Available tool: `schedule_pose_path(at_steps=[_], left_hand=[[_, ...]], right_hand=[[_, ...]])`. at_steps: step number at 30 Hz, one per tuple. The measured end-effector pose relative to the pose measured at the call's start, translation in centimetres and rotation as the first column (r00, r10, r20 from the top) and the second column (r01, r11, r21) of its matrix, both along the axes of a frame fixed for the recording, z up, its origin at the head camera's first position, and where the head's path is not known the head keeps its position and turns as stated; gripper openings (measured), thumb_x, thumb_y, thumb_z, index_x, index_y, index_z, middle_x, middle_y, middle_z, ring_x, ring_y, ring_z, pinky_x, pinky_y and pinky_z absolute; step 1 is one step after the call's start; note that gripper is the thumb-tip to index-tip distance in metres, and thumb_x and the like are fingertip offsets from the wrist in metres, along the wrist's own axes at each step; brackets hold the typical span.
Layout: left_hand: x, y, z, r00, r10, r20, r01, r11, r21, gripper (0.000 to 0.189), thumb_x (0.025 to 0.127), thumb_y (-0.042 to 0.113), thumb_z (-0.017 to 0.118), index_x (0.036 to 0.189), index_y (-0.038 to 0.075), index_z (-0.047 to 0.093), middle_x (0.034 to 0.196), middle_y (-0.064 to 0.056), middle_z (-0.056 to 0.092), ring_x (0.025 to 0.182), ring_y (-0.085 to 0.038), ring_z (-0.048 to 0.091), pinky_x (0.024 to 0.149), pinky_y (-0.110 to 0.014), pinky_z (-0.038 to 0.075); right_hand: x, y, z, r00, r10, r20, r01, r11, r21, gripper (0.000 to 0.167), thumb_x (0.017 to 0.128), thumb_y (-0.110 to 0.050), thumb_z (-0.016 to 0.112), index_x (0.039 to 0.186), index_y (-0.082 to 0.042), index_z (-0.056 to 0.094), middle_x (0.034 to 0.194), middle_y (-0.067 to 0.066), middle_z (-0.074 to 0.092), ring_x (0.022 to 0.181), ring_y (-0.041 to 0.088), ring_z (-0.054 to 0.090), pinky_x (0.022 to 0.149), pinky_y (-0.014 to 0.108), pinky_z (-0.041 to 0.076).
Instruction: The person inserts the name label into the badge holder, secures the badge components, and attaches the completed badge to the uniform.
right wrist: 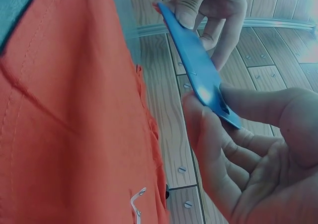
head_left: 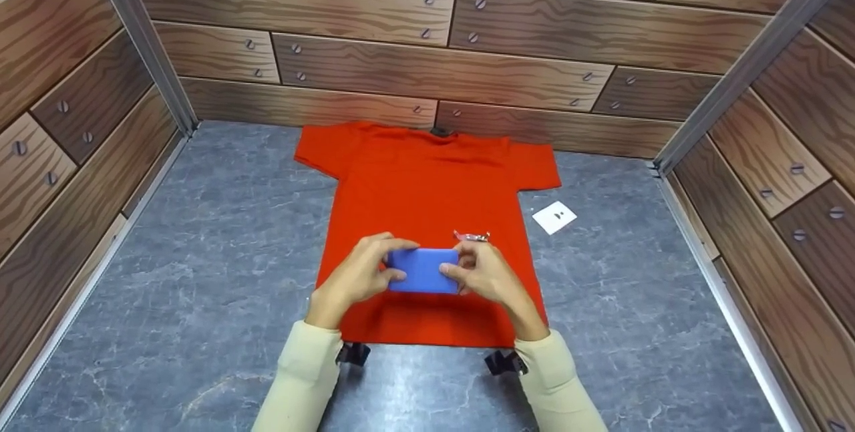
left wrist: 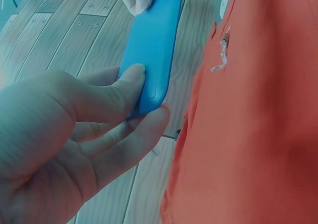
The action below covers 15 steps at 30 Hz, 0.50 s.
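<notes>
A flat blue rectangular case with rounded corners is held above a red T-shirt. My left hand pinches its left end, thumb on the near face and fingers behind. At the other end my right hand grips it the same way. In the right wrist view the right thumb presses at a dark notch near the end of the blue case. What the case contains is not visible. Just beyond the right hand, a small shiny silver-and-pink item lies on the shirt; its kind is unclear.
The T-shirt lies spread on a grey marbled surface, collar toward the back wall. A white card with a small dark mark lies to the right of the shirt. Wood-patterned walls with metal edging enclose the back and both sides.
</notes>
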State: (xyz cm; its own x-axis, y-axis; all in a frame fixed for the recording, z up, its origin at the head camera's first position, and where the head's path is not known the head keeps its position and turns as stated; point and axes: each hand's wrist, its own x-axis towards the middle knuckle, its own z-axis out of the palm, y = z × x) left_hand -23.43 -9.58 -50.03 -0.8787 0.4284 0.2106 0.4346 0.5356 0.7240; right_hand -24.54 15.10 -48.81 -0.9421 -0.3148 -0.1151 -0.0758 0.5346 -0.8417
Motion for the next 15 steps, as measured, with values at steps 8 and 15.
schedule_pose_path(at_steps=[8,15], left_hand=[[0.04,0.16,0.00,1.000,-0.014,0.022,0.014,1.000,-0.020,0.045,0.088,0.004,0.080,0.131,0.014,0.072,0.105,-0.009,0.069,0.090,-0.019,0.060,0.083,-0.038,0.060],[-0.03,0.22,0.01,0.999,-0.001,0.037,0.002,1.000,-0.023,0.047,0.087,0.003,0.081,0.132,0.014,0.072,0.100,-0.009,0.068,0.089,-0.019,0.060,0.082,-0.039,0.061]], right_hand=[[0.05,0.09,-0.32,1.000,-0.008,-0.008,0.008,1.000,0.013,0.019,0.092,-0.013,0.078,0.102,0.000,0.068,0.087,0.016,0.074,0.062,0.017,0.067,0.063,0.036,0.062],[0.08,-0.08,-0.28,1.000,-0.029,-0.008,0.029,0.999,0.017,0.016,0.092,-0.011,0.078,0.101,0.000,0.069,0.089,0.016,0.074,0.070,0.019,0.071,0.067,0.039,0.064]])
